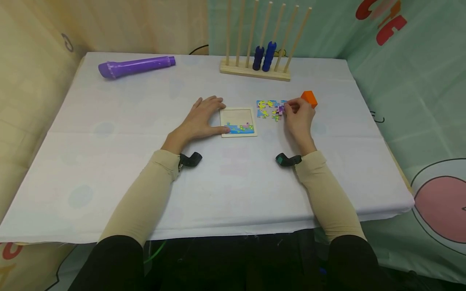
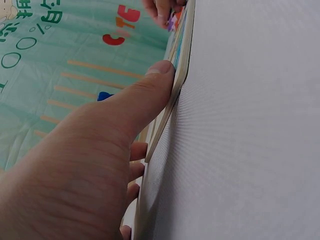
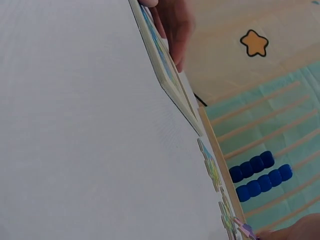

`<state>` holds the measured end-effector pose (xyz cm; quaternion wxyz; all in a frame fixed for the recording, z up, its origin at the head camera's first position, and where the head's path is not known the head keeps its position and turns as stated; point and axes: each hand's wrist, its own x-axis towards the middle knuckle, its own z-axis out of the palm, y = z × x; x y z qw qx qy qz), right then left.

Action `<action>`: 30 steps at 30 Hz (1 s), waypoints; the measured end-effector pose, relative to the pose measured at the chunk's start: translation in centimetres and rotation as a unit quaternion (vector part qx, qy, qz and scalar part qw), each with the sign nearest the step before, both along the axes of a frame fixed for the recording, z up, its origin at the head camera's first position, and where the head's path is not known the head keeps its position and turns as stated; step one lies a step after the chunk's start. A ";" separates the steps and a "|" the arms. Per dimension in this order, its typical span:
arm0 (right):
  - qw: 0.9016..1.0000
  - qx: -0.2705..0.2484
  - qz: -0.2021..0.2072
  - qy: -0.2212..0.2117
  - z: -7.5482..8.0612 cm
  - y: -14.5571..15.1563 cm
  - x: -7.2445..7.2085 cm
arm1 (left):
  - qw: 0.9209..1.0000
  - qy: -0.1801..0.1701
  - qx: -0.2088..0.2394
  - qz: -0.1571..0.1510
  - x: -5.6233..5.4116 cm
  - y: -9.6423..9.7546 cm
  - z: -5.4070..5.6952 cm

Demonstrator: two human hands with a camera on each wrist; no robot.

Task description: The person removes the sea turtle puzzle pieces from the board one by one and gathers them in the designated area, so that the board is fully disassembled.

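At table (image 1: 233, 190), left hand (image 1: 201, 120) spread on tray (image 1: 238, 116), right (image 1: 301, 120) pinching piece (image 3: 245, 228).

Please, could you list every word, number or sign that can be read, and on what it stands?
"100%" (first digit partly cropped): green curtain, left wrist view.
"C", red: same curtain.
Orange and red letters beside it: too distorted.
Chinese characters there: cropped or blurred, unreadable.
Red and orange marks, head view, lower left: unreadable.
Puzzle pieces, puzzle frame: no readable text.

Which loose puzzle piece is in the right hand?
The purple piece, pinched by the right hand; the other loose pieces lie on the white tablecloth.
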<state>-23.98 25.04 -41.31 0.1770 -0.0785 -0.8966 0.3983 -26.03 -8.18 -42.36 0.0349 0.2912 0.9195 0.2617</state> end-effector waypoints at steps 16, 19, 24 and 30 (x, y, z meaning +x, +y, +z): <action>0.999 0.012 -0.037 -0.036 0.5 0.8 -0.2 | 1.000 -0.002 -0.002 0.001 -0.1 0.0 0.0; 0.998 0.026 -0.033 -0.042 0.5 0.9 -0.1 | 1.000 -0.003 -0.002 0.001 0.0 0.0 0.1; 0.997 0.054 -0.028 -0.045 0.4 0.9 0.1 | 1.000 -0.004 -0.002 0.000 0.1 0.0 0.1; 0.994 0.090 -0.026 -0.054 0.5 0.7 0.2 | 1.000 -0.002 -0.004 0.001 0.0 0.0 0.2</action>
